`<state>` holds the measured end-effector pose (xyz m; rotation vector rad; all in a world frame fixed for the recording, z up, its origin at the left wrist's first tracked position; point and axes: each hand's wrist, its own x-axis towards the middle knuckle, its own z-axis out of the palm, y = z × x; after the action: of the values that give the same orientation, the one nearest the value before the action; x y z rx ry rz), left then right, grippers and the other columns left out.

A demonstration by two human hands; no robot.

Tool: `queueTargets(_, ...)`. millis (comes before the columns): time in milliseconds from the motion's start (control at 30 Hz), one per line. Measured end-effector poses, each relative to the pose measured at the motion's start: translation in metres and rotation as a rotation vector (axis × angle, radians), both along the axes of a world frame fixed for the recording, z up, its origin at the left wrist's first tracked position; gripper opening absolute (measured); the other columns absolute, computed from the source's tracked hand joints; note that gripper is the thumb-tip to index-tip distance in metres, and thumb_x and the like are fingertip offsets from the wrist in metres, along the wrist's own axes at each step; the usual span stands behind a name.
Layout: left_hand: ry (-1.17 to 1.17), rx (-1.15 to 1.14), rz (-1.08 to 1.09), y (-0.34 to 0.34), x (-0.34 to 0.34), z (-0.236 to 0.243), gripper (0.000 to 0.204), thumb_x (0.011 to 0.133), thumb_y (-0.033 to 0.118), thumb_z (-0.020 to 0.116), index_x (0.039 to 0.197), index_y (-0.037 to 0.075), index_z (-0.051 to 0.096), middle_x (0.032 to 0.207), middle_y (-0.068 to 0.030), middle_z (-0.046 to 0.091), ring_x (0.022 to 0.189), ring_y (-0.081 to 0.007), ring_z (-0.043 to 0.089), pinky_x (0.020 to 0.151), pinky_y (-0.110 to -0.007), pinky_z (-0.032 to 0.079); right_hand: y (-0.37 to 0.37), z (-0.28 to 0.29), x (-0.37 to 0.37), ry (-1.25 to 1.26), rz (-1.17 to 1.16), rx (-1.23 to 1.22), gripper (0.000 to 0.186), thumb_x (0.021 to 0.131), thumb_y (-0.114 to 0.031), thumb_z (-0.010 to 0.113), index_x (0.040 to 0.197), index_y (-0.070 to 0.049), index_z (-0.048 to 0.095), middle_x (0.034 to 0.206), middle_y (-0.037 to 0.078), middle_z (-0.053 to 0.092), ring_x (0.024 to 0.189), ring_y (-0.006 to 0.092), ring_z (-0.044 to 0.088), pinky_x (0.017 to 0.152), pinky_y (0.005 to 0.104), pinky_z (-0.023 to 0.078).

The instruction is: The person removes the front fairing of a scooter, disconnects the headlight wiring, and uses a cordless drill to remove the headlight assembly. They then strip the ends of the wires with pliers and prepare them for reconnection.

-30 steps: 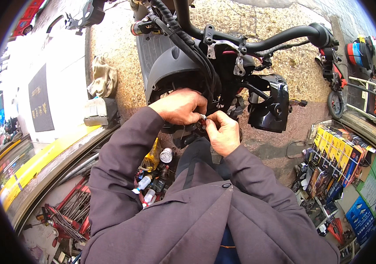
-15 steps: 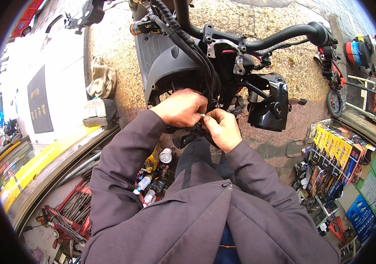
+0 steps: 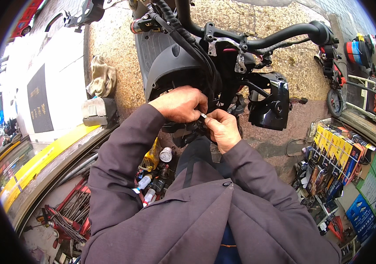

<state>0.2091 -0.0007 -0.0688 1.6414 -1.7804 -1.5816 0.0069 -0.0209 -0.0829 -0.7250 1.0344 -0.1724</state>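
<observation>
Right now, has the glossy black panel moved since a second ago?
No, not noticeably: the panel hangs in the same place below the handlebar in the picture, with no clear shift to either side.

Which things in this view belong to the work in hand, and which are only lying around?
In the work: small pale piece between left hand and right hand; black housing; handlebar.

Apparently just lying around: beige cloth; white container; small bottles; yellow boxes.
</observation>
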Motion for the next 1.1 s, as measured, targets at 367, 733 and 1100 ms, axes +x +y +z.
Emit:
queueTargets(367,-0.025,-0.036,0.007,0.002,-0.005,0.004,0.02,0.071,0.011,0.063,0.088,0.002,0.07,0.082,-0.0155,0.066,0.081,-0.0321,0.064,0.072,-0.04,0.052,0.004,-0.005,-0.002,0.046,0.041,-0.121,0.007,0.087,-0.003,0.064,0.082,0.002,0.064,0.068,-0.003,0.055,0.061,0.0029,0.044,0.054,0.0221,0.036)
queueTargets(733,-0.128,-0.15,-0.008,0.002,-0.014,0.004,0.014,0.068,0.008,0.061,0.08,0.002,0.067,0.074,-0.0179,0.065,0.075,-0.0375,0.064,0.066,-0.045,0.05,-0.016,0.001,0.009,0.189,0.234,0.011,0.015,0.08,-0.012,0.057,0.076,0.001,0.062,0.06,0.001,0.052,0.051,0.008,0.045,0.045,0.0265,0.034)
queueTargets(1100,-0.204,-0.163,-0.04,0.001,-0.018,0.01,0.014,0.065,0.009,0.061,0.076,0.0,0.064,0.074,-0.0211,0.063,0.075,-0.0403,0.062,0.065,-0.048,0.048,-0.015,0.011,0.019,0.225,0.082,0.18,0.015,0.08,-0.016,0.058,0.067,-0.01,0.054,0.057,-0.001,0.044,0.041,0.0092,0.033,0.038,0.0277,0.022)
